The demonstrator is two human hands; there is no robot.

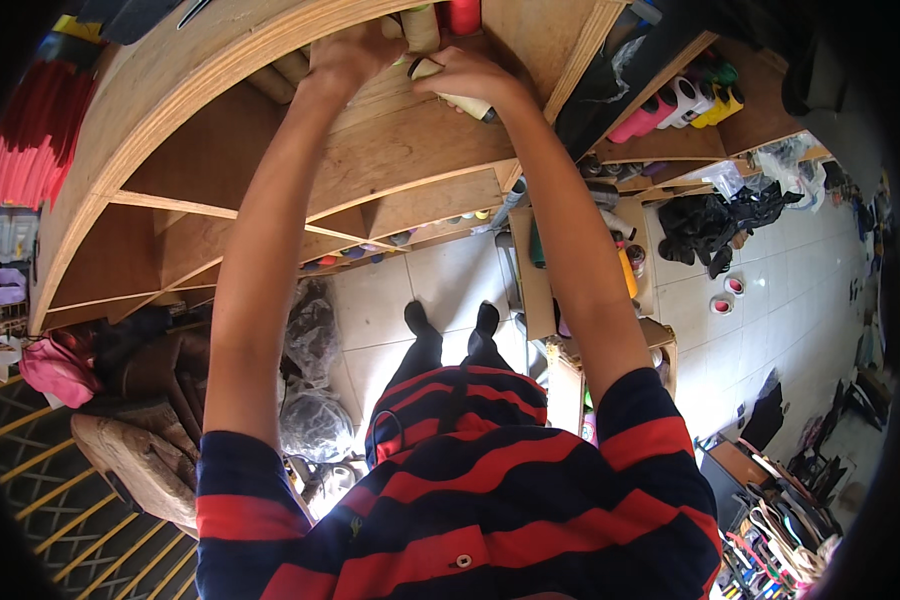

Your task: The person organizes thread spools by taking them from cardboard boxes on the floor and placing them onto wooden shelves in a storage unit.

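Both my arms reach up to a wooden shelf compartment [420, 125]. My right hand [467, 78] is closed around a cream thread cone [463, 103]; a dark end shows below the palm and a dark-rimmed end by the fingertips. Close beside it, my left hand [355, 55] has its fingers curled; what they hold, if anything, is hidden. Behind the hands stand a beige thread cone [420, 28] and a red thread cone [462, 15]. More beige cones [270, 83] lie left of my left wrist, partly covered by it.
Lower shelf cubbies [210, 245] hold small coloured spools. At the right, another shelf carries pink, white and yellow cones [675, 105]. A cardboard box [545, 300] with bottles stands by my right forearm. Black plastic bags [720, 220] and slippers [728, 295] lie on the tiled floor [770, 330].
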